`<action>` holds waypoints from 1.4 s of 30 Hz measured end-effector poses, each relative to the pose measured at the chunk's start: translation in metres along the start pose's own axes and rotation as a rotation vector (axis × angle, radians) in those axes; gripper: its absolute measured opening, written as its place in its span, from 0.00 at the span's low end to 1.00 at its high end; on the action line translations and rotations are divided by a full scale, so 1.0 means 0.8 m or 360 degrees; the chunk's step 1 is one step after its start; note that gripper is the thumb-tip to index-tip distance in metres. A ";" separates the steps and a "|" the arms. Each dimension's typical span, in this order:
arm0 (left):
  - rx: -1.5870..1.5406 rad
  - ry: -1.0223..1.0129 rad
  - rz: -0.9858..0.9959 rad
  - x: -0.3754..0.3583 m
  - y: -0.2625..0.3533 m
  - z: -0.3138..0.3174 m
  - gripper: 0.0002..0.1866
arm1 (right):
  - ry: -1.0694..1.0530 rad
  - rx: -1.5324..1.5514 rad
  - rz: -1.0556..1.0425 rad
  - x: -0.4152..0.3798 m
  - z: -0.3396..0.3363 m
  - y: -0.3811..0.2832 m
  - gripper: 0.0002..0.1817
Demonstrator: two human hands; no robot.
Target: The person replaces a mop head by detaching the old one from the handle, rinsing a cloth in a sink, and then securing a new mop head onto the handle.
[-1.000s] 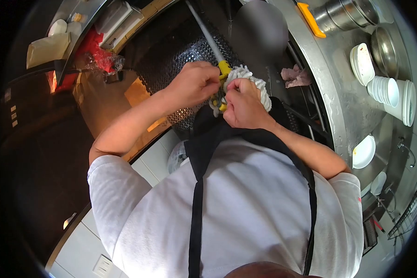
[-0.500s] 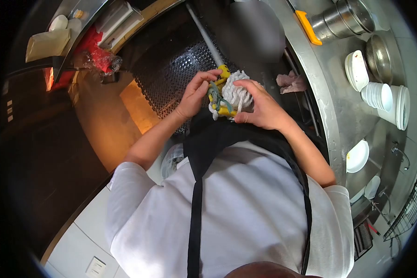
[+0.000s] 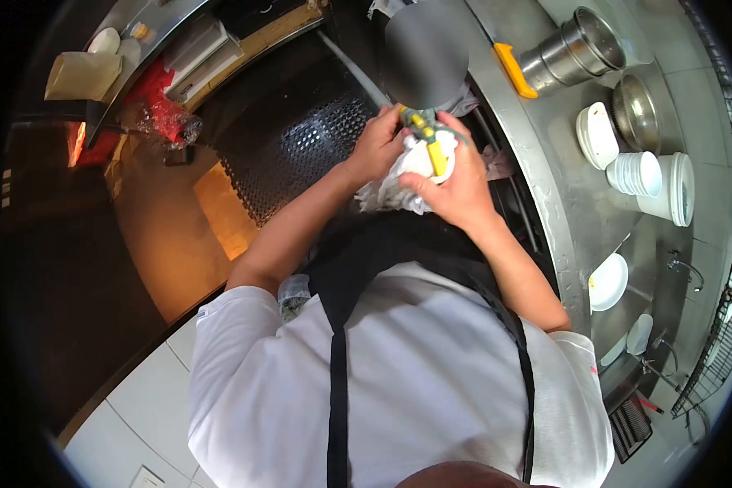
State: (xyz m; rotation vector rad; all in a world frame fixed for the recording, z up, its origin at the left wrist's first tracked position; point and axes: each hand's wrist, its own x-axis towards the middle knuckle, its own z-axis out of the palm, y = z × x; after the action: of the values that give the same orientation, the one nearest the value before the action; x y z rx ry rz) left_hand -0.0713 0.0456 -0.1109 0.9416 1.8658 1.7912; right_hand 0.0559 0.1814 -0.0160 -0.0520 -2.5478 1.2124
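Observation:
A string mop (image 3: 397,185) is in front of my apron, with its white strands bunched and hanging toward me. Its yellow plastic clamp (image 3: 437,156) faces up, and greenish strips are wound about it. The grey mop pole (image 3: 355,70) runs from the yellow fitting away to the upper left. My left hand (image 3: 377,148) is closed on the mop at the base of the pole. Around the right side of the head, my right hand (image 3: 462,180) grips the strands and clamp, its thumb across the white strands. Some fingertips are hidden behind the mop.
A perforated dark mat (image 3: 301,138) covers the floor beyond my left arm. On the steel counter (image 3: 537,154) at right are a yellow-handled knife (image 3: 514,70), metal pots (image 3: 573,53), plastic tubs (image 3: 673,191) and a white bowl (image 3: 608,282). A pink cloth (image 3: 498,164) lies by the counter edge.
The mop head has turned in my hands; its clamp now points up and right, and the strands hang lower left. Both hands have shifted slightly right. The whole view has swung a little.

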 end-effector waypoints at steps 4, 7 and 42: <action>-0.0311 -0.0042 0.0129 0.057 0.047 0.021 0.16 | 0.0097 0.0342 0.0201 0.029 -0.060 -0.020 0.32; -0.0508 -0.0283 0.0211 0.098 0.055 0.021 0.21 | 0.0170 0.0458 0.0189 0.053 -0.098 -0.025 0.27; 0.0456 -0.0665 0.0740 0.161 0.249 0.084 0.29 | 0.1572 -0.1650 -0.0182 -0.024 -0.328 -0.181 0.27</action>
State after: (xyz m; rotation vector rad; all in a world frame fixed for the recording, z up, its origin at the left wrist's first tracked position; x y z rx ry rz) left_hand -0.0755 0.1752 0.0988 1.8220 1.7468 1.4074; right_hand 0.1672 0.2825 0.2444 -0.5581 -1.9079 -0.2867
